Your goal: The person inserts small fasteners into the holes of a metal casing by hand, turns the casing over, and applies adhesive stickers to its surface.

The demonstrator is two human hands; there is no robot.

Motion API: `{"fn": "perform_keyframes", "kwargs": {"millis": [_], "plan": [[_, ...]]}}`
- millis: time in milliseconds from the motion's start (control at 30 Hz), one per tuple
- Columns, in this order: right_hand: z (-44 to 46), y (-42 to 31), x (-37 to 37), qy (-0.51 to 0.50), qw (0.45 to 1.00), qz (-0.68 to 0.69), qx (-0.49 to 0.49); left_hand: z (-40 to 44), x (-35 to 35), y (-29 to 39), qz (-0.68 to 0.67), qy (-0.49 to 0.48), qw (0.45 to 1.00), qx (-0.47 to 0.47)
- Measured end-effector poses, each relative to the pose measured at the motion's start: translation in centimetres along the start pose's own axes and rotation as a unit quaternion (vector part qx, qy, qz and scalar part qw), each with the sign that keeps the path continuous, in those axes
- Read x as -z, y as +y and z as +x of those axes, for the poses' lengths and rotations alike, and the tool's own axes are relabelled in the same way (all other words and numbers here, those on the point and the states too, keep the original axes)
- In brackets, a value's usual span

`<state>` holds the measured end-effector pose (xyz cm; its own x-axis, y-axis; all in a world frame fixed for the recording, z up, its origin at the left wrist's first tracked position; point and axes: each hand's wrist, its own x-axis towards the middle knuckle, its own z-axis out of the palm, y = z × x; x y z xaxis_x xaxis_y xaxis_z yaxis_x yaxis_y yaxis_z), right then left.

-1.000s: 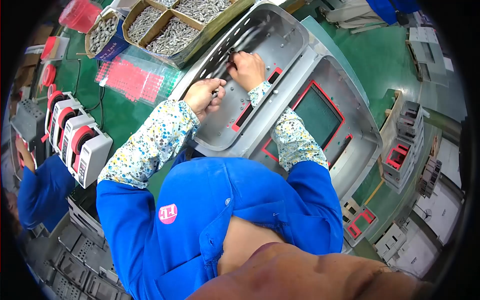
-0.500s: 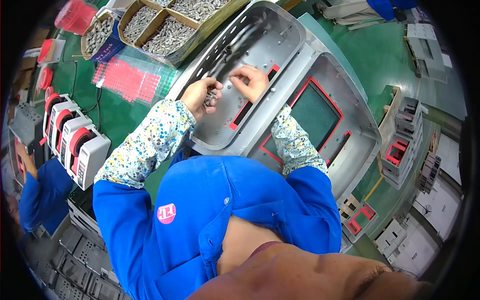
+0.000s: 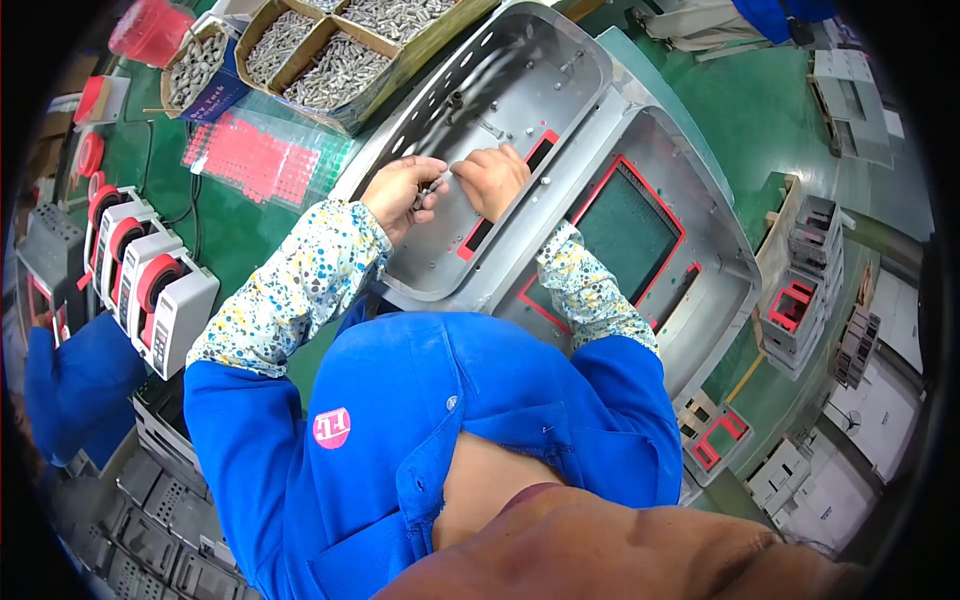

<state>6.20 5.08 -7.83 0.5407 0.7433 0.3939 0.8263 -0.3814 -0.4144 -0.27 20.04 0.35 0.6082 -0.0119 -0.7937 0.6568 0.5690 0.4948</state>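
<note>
Clutching small metal pieces (image 3: 425, 192) in nearer left hand (image 3: 396, 194), upper centre of frame, at angles too small to read, keeping right hand (image 3: 494, 181) just right of them, fingertips bunched, cannot tell if gripping, over grey tray (image 3: 552, 98) slanting lower-left to upper-right.
</note>
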Motion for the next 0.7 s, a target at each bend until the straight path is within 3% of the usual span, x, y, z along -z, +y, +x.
{"fn": "perform_keyframes", "kwargs": {"millis": [233, 333, 367, 433, 467, 533, 600, 667, 700], "plan": [[0.8, -0.5, 0.4, -0.029, 0.998, -0.059, -0.026, 0.3, 0.5, -0.2, 0.056, -0.037, 0.998, 0.003], [1.5, -0.4, 1.1, 0.012, 1.000, -0.022, 0.003, 0.1, 0.1, -0.1, 0.048, -0.020, 0.999, -0.006], [1.5, -0.8, 1.0, -0.006, 0.976, 0.192, -0.100, 0.0, -0.1, -0.1, 0.045, 0.003, 0.999, -0.018], [1.8, -2.2, 2.2, -0.083, 0.786, 0.546, -0.276, -0.5, -0.9, -0.1, 0.071, 0.014, 0.996, -0.047], [1.7, -2.1, 2.0, -0.082, 0.786, 0.546, -0.278, -0.7, -1.2, -0.1, 0.097, 0.026, 0.992, -0.080], [1.4, -1.9, 1.6, -0.071, 0.710, 0.625, -0.317, -0.6, -0.8, 0.0, 0.105, 0.008, 0.991, -0.085], [1.3, -2.0, 2.2, -0.058, 0.720, 0.607, -0.331, -0.6, -0.5, 0.0, 0.106, -0.048, 0.992, -0.051], [0.8, -2.1, 2.7, -0.047, 0.727, 0.590, -0.348, -0.5, -0.5, -0.2, 0.108, -0.040, 0.991, -0.064], [0.6, -1.9, 2.9, -0.038, 0.784, 0.509, -0.353, -0.3, -0.5, -0.1, 0.082, -0.039, 0.995, -0.052]]}}
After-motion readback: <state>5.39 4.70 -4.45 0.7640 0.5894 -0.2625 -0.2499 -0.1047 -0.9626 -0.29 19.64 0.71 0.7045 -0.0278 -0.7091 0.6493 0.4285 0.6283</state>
